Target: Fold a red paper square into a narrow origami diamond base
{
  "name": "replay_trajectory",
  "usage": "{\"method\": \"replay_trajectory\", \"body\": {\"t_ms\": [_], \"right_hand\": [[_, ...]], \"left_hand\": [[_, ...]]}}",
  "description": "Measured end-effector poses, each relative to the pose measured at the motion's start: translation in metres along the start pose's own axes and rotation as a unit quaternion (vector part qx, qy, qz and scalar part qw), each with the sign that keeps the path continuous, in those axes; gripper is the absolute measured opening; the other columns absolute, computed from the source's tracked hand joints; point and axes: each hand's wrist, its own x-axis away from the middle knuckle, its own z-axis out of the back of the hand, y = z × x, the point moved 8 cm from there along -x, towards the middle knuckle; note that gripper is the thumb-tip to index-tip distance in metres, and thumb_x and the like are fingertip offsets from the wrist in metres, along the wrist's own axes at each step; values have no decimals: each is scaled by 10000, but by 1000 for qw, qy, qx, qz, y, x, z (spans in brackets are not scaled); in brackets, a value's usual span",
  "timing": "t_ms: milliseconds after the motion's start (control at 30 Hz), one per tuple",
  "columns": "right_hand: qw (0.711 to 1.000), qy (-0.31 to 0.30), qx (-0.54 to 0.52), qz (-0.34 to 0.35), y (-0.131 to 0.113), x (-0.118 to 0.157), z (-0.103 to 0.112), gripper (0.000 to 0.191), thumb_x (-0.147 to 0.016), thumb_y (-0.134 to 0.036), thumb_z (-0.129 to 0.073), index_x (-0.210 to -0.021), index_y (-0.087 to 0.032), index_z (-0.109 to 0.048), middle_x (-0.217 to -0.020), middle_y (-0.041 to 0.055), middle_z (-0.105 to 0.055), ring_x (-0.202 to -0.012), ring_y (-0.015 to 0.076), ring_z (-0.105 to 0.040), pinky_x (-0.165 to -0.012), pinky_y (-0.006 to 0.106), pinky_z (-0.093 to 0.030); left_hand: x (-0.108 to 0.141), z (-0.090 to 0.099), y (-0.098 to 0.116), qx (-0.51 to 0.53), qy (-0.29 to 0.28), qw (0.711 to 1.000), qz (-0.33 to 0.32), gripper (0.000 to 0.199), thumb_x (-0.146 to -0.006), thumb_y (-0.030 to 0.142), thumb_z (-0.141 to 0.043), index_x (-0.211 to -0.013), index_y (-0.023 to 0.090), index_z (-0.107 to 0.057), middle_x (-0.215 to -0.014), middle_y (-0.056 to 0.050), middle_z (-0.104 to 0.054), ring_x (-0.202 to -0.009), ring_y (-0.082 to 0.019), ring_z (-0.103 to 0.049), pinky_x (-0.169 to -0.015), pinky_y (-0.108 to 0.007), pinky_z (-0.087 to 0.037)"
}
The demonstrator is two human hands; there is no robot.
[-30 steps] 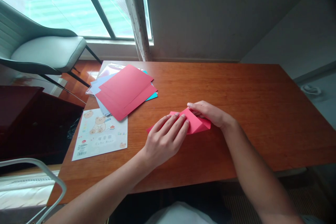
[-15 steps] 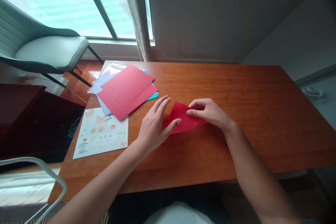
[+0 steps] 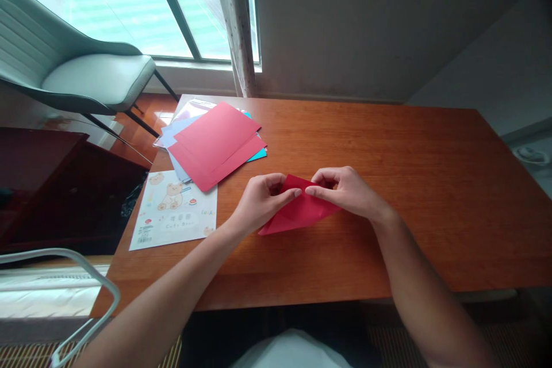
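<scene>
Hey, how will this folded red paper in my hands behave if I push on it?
The folded red paper is probably light: the left hand and right hand only pinch its upper part. It looks thin, so it would likely bend. Its flat, angular shape makes rolling unlikely.

On my feed I count 1 left hand (image 3: 259,200) and 1 right hand (image 3: 348,192), frame centre; 1 folded red paper (image 3: 297,213) there. Left side: at least 2 flat red sheets (image 3: 215,141), 1 bear-print sheet (image 3: 175,215). Upper left: 1 chair (image 3: 97,77).
</scene>
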Motion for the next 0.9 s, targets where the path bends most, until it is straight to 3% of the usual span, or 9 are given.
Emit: {"method": "replay_trajectory", "body": {"t_ms": [133,233,333,467,533,767,900], "right_hand": [[997,-59,-48,-5,3,3,3,300,-822,-457,-744,-983,-207,-702,-948,36,-717,-835,190,-657,-706,282,-517],[993,-15,-114,3,5,4,18,356,-811,-451,-768,-1071,-228,-670,-1039,44,-700,-922,198,-657,-771,293,-534],[986,15,-163,22,5,4,28,318,-806,-439,-782,-1028,-233,-686,-961,28,-691,-862,178,-640,-720,270,-511],[984,-44,-170,36,4,4,21,233,-815,-425,-777,-930,-225,-742,-961,37,-709,-895,198,-641,-779,304,-507],[985,-45,-163,40,6,4,22,201,-817,-413,-779,-889,-226,-760,-967,38,-719,-913,202,-643,-810,316,-506],[986,14,-163,10,19,0,34,232,-759,-415,-829,-860,-216,-765,-1107,62,-739,-1014,231,-665,-881,343,-523],[950,109,-292,-3,24,-7,28,510,-797,-479,-783,-1236,-279,-617,-1166,63,-730,-961,210,-704,-799,335,-563]], "left_hand": [[0,6,0,28,6,1000,1,290,-804,455,-746,-834,166,-735,-788,-40,-710,-699,-177,-623,-566,-240,-440],[-1,11,-3,91,29,995,30,311,-788,464,-770,-881,169,-748,-819,-45,-721,-693,-167,-621,-587,-236,-452],[-1,16,-7,182,70,979,62,333,-727,473,-825,-835,170,-736,-784,-30,-709,-620,-131,-585,-539,-212,-421],[-1,13,-15,233,59,964,116,346,-677,463,-863,-760,164,-709,-708,-13,-673,-549,-103,-537,-479,-192,-364],[-1,13,-17,224,54,965,125,351,-670,460,-866,-738,157,-703,-689,-12,-659,-541,-97,-526,-476,-191,-352],[-5,21,-17,141,78,983,87,354,-692,472,-846,-712,146,-711,-672,-10,-662,-531,-88,-502,-468,-196,-304],[-3,36,-15,210,181,960,33,332,-720,462,-837,-848,170,-743,-795,-26,-720,-625,-119,-597,-550,-212,-437]]}}
